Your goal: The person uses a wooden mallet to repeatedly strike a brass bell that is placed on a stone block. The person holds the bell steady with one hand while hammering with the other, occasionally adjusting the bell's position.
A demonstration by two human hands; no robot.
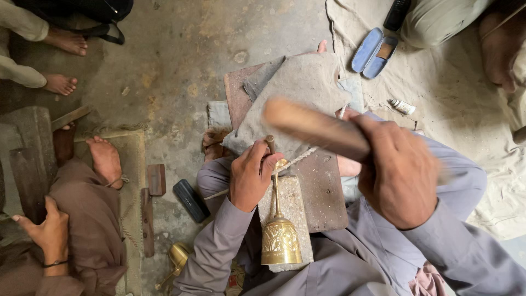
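An engraved brass bell (280,240) with a long thin handle lies on a grey stone block (295,204) in my lap. My left hand (251,176) grips a small metal punch (270,143) set upright against the top of the bell's handle. My right hand (395,171) is raised above it, closed around a thick wooden mallet (315,129), blurred from motion.
A grey cloth (304,87) covers a brown slab (323,192) ahead. An open blue case (374,53) and a small tube (403,106) lie on the sheet at right. Another brass bell (176,259) and a dark block (190,200) lie left. A seated person (76,219) is at left.
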